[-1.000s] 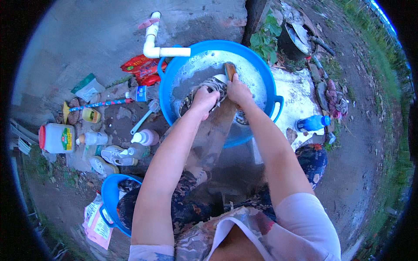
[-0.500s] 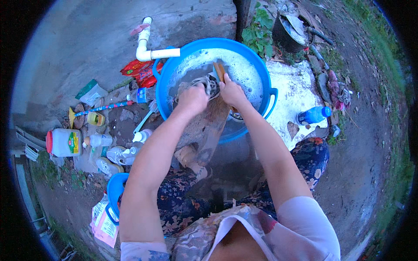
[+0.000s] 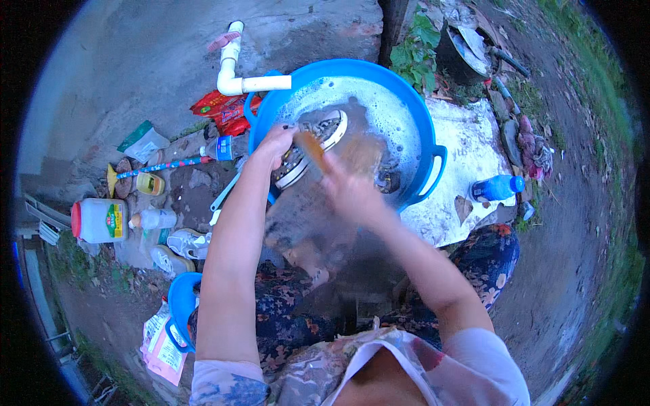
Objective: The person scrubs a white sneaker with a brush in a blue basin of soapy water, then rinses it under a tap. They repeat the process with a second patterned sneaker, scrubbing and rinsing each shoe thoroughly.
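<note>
In the big blue basin (image 3: 428,125) of cloudy, foamy water, my left hand (image 3: 276,145) grips a dark patterned shoe (image 3: 330,140) with a white sole rim, held on its side. My right hand (image 3: 355,196), smeared by motion, is closed on a wooden-backed brush (image 3: 310,150). The brush lies against the shoe's sole edge; its bristles are hidden. Below both hands a wet board (image 3: 298,213) slants into the basin. Another dark patterned item (image 3: 388,177) shows in the water by the right wall, too partly seen to name.
A white pipe (image 3: 261,84) with a tap reaches over the basin's left rim. To the left stand a red-lidded jar (image 3: 101,221), bottles, light sneakers (image 3: 187,243) and a small blue tub (image 3: 181,298). On the right, a blue bottle (image 3: 497,188) lies on a white sheet (image 3: 464,135).
The shoe has been turned so its white sole edge shows. My right hand has drawn the brush from the basin's middle down and left onto the shoe. My left hand has shifted left.
</note>
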